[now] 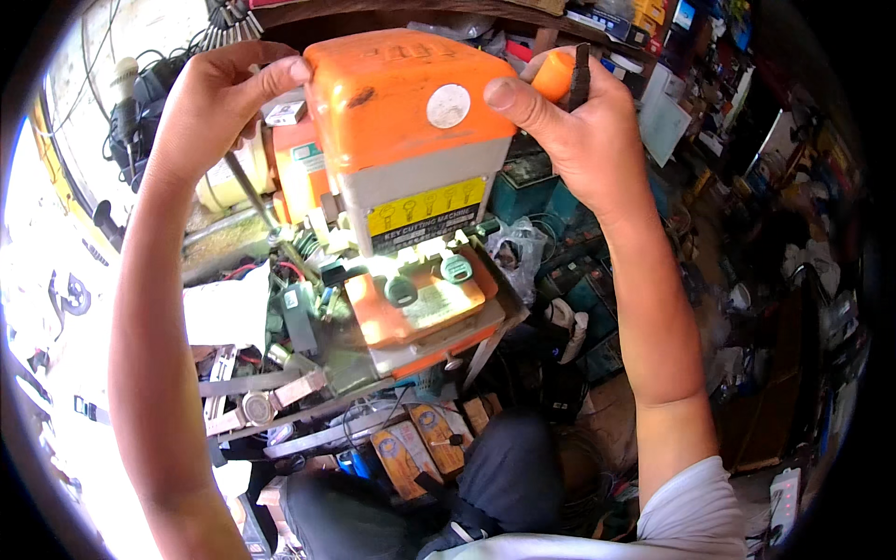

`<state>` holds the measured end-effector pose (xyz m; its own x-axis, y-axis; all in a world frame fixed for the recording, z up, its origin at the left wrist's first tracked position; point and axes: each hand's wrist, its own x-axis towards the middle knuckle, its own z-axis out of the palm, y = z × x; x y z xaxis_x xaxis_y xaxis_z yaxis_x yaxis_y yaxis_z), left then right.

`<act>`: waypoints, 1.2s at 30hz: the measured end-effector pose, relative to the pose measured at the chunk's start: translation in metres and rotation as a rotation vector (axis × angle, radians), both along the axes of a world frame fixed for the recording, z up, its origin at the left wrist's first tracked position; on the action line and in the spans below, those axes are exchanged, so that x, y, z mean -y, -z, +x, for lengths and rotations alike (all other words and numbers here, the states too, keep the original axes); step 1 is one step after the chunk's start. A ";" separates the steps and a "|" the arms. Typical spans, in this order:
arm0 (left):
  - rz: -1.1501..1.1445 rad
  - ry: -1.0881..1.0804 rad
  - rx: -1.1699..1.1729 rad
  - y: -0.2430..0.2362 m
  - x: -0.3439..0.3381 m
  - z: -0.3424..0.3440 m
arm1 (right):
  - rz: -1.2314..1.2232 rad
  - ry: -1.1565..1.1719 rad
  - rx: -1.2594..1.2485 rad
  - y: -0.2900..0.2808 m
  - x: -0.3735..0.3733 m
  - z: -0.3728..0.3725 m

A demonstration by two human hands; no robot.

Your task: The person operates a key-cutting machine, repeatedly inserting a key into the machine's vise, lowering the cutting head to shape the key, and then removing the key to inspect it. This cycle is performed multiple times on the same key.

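Note:
In front of me stands a key cutting machine (420, 173) with a grey body and a yellow label. Its bulky orange top cover (392, 103) sits between my hands. My left hand (224, 107) has its thumb against the cover's left upper corner; its other fingers are partly hidden. My right hand (588, 121) lays its thumb on the cover's right edge. A rounded orange piece (555, 77) and a black band (581, 75) show in that hand's crook; what they belong to I cannot tell. Two dark-headed keys, one left (401, 291) and one right (456, 269), sit at the lit orange carriage (429, 308).
Cluttered bench parts surround the machine: a wristwatch (259, 408) at the front left, a clear plastic bag (519, 250) on the right, and teal cases (579, 289) beyond it. Cardboard packs (403, 457) lie below, close to my knees (513, 467). A microphone-like object (124, 84) stands far left.

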<state>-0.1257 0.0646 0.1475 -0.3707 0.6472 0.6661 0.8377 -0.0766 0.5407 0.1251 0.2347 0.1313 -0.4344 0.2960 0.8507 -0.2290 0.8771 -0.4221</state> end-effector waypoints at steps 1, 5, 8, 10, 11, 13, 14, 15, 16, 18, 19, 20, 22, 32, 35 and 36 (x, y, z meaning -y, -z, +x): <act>0.023 -0.024 0.007 0.001 0.001 0.001 | -0.014 0.012 0.016 -0.001 0.001 0.000; 0.045 -0.050 0.015 0.001 0.007 0.012 | -0.118 -0.048 0.114 -0.007 0.001 0.002; 0.084 -0.040 0.280 -0.001 0.019 0.032 | -0.205 -0.137 0.189 -0.014 -0.005 0.003; 0.117 0.228 0.597 0.002 0.034 0.033 | -0.236 -0.162 0.208 -0.016 -0.008 0.004; 0.180 0.392 0.841 0.005 0.040 0.038 | -0.239 -0.158 0.171 -0.012 -0.015 0.003; 0.078 0.600 1.111 0.021 0.041 0.027 | -0.203 -0.079 0.136 -0.006 -0.022 0.004; 0.037 0.496 1.109 0.036 0.035 0.019 | -0.164 -0.009 0.138 -0.006 -0.020 0.004; -0.006 0.403 1.109 0.050 0.024 0.013 | -0.124 0.071 0.144 -0.004 -0.019 0.007; -0.061 0.287 1.040 0.057 0.016 0.015 | -0.091 0.130 0.148 -0.003 -0.011 0.009; -0.171 0.203 0.771 0.071 0.002 0.007 | -0.018 0.248 0.159 0.001 0.016 0.021; -0.221 0.226 0.618 0.069 -0.001 0.004 | -0.012 0.164 0.147 0.006 0.026 0.031; -0.273 0.248 0.467 0.068 -0.005 -0.001 | -0.033 0.143 0.227 0.011 0.037 0.041; -0.241 0.199 0.578 0.068 -0.008 0.003 | -0.041 0.091 0.379 0.030 0.055 0.051; 1.012 0.360 0.985 0.096 0.057 0.069 | 0.237 0.055 0.657 0.063 0.075 0.045; 0.679 -0.081 0.611 0.135 0.061 0.137 | 0.343 0.104 0.789 0.055 0.089 0.034; 0.483 -0.099 0.477 0.140 0.060 0.146 | 0.394 0.131 0.776 0.057 0.088 0.033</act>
<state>0.0201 0.0051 0.0079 -0.7374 0.2666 0.6206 0.5316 -0.3377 0.7767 0.1579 0.1464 0.0748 -0.9158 0.1311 0.3798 0.1094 0.9909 -0.0783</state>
